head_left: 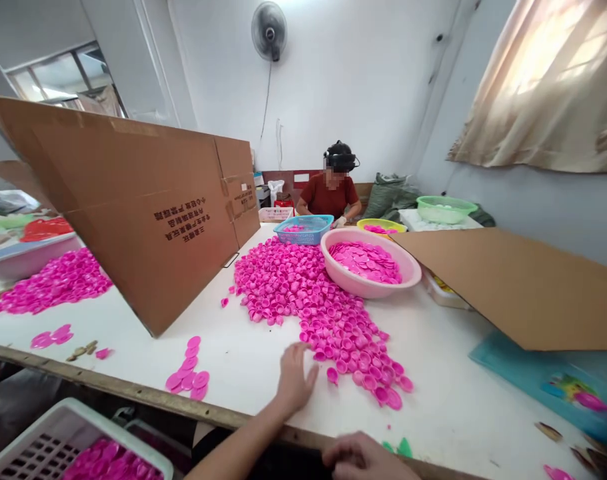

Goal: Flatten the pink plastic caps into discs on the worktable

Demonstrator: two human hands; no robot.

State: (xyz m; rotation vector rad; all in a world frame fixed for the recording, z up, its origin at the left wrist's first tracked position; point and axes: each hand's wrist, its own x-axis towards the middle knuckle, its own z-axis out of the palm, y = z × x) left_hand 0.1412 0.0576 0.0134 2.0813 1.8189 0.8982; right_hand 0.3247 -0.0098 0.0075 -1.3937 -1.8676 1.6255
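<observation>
My left hand reaches over the white table, fingers stretched out and thumb apart. Its fingertips are at the near edge of a large heap of small pink plastic cups, and I see nothing held in it. Closer to me, my right hand is at the table's front edge with curled fingers; whether something is inside them is hidden. One loose pink cup lies between the heap and my hands. To the left, flat pink discs lie in a small overlapping group.
A pink basin of discs stands beside the heap, with a blue basket behind. Cardboard panels rise left and right. A white crate sits below the edge. Across the table a person is seated.
</observation>
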